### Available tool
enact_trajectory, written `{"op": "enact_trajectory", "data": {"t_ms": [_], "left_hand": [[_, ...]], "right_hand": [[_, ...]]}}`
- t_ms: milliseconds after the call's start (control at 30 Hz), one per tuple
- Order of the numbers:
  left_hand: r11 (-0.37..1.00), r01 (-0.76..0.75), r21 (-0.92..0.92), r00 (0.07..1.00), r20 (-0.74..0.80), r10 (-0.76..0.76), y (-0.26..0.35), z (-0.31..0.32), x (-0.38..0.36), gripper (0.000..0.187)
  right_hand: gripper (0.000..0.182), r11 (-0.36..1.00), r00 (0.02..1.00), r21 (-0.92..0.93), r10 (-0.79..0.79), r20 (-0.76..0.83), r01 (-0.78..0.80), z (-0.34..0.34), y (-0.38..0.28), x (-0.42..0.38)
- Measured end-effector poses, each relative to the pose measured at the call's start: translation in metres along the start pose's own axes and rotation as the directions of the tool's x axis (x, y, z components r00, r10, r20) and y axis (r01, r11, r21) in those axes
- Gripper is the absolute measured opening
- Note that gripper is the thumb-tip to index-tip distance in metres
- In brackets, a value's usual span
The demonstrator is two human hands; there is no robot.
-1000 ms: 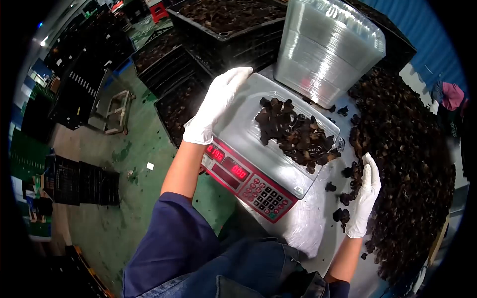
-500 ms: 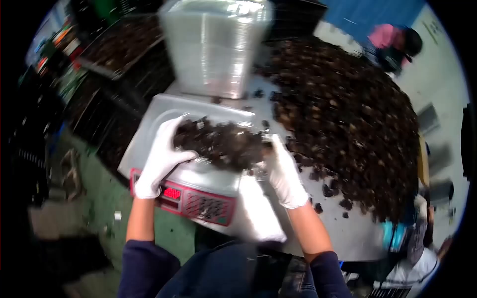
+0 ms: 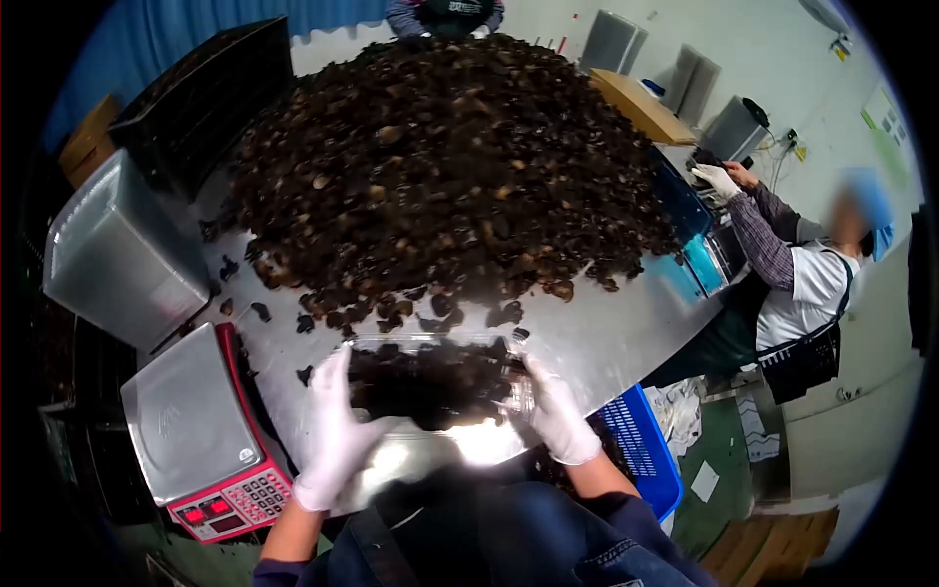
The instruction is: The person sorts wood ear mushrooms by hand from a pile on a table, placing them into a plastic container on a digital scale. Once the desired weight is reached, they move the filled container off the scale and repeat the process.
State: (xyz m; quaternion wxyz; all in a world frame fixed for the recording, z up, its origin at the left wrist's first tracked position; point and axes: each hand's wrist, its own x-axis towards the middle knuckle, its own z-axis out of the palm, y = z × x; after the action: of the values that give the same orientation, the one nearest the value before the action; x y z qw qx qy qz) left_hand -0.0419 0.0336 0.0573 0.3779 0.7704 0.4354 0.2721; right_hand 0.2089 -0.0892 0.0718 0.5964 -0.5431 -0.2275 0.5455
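Both white-gloved hands are on a clear plastic tray (image 3: 445,430) filled with dark, wrinkled pieces that look like wood ear mushrooms (image 3: 430,380). My left hand (image 3: 337,426) grips its left side, fingers along the wall and thumb toward the front. On the opposite side my right hand (image 3: 559,416) holds the right wall, its fingertips near the far corner. The tray is at the near edge of the metal table (image 3: 587,338), just in front of my body. A large heap of the same dark pieces (image 3: 450,176) lies right beyond it.
A red-edged weighing scale (image 3: 186,411) sits left, with a stack of clear trays (image 3: 122,259) behind it. Black crates (image 3: 210,108) stand at the back left. A blue basket (image 3: 641,450) is below right. One person (image 3: 802,284) works at right; another (image 3: 445,15) is across the heap.
The tray of dark pieces has moved off the scale and rightward onto the table, still between both hands. My view has swung right, so the scale now shows at the left.
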Motion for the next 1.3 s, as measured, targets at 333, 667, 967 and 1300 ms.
{"op": "enact_trajectory", "data": {"t_ms": [333,667,967,1300], "left_hand": [[0.94,-0.311,-0.139,0.793,0.507,0.338,0.079,0.304,0.083,0.132],[0.904,-0.379,-0.197,0.599,0.693,0.402,0.182,0.298,0.085,0.087],[0.432,0.269,-0.861,0.407,0.508,0.759,0.255,0.15,0.059,0.055],[0.402,0.166,-0.901,0.371,0.435,0.821,0.278,0.14,0.053,0.04]], "right_hand": [[0.028,0.952,0.79,0.178,-0.092,-0.607,0.248,-0.299,0.037,-0.08],[0.026,0.874,0.721,0.221,-0.188,-0.667,0.433,-0.497,0.05,-0.078],[0.051,0.546,0.29,-0.835,-0.791,-0.539,-0.065,-0.441,-0.061,-0.019],[0.07,0.681,0.325,-0.723,-0.714,-0.621,0.114,-0.395,-0.048,0.256]]}}
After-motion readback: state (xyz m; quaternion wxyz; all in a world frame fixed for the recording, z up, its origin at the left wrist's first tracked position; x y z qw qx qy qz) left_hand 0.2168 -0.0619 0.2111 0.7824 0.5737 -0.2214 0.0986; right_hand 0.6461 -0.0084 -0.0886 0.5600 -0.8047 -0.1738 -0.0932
